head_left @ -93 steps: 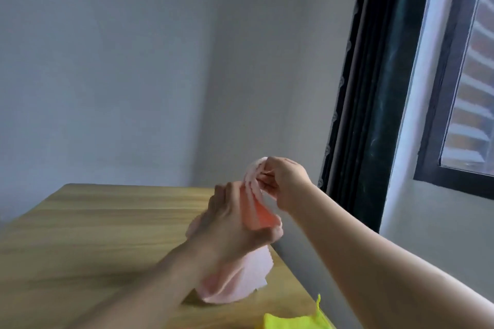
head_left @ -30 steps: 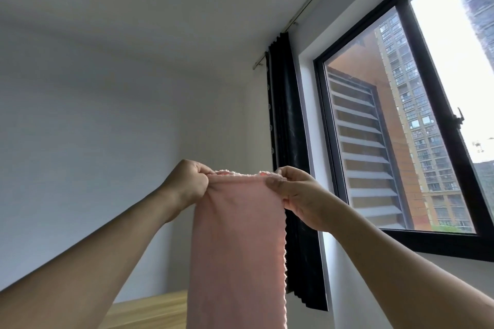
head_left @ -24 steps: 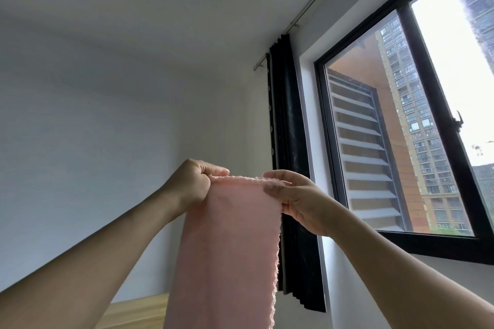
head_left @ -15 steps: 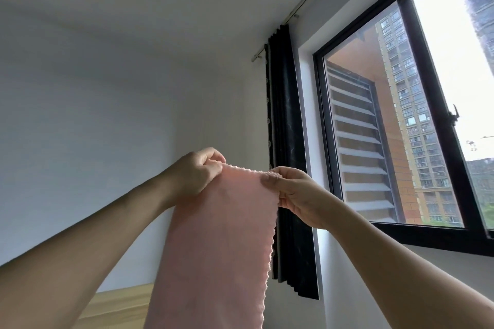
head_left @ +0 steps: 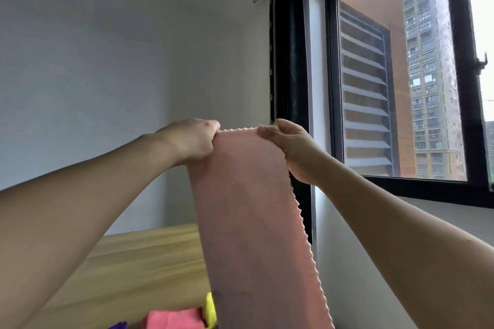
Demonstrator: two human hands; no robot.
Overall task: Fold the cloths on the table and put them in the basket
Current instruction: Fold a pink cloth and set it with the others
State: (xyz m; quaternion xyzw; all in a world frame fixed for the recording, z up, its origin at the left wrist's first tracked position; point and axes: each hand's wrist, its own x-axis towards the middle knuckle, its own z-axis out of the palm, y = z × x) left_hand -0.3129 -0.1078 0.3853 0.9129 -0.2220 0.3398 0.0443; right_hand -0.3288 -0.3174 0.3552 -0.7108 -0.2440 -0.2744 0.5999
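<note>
Grey wall [head_left: 93,83] fills the view from 9 to 12 o'clock, and a black-framed window [head_left: 401,88] takes the 1 to 3 o'clock side, with tower blocks and a louvred panel behind its glass. Just left of the frame, a dark curtain [head_left: 290,61] hangs straight down to roughly the level of the table's far edge. Wooden table [head_left: 139,270] shows at 7 o'clock, its far edge meeting the wall. Held up in the middle, a pink cloth [head_left: 251,222] hangs as 1 long strip from its top edge down toward 6 o'clock, where it leaves the bottom of the view; its right edge is scalloped and its lower part covers some of the table. Both forearms reach in from 8 and 4 o'clock. At the cloth's top left corner the left hand [head_left: 192,141] is clenched on the fabric, knuckles up. Its top right corner is pinched by the right hand [head_left: 291,147] between thumb and curled fingers. Between the 2 hands the top edge runs nearly level. Lying on the table at 6 o'clock are a brighter pink cloth [head_left: 173,319], a yellow cloth [head_left: 210,310] touching the hanging strip's left edge, and a sliver of purple cloth [head_left: 119,325] at the bottom edge.
</note>
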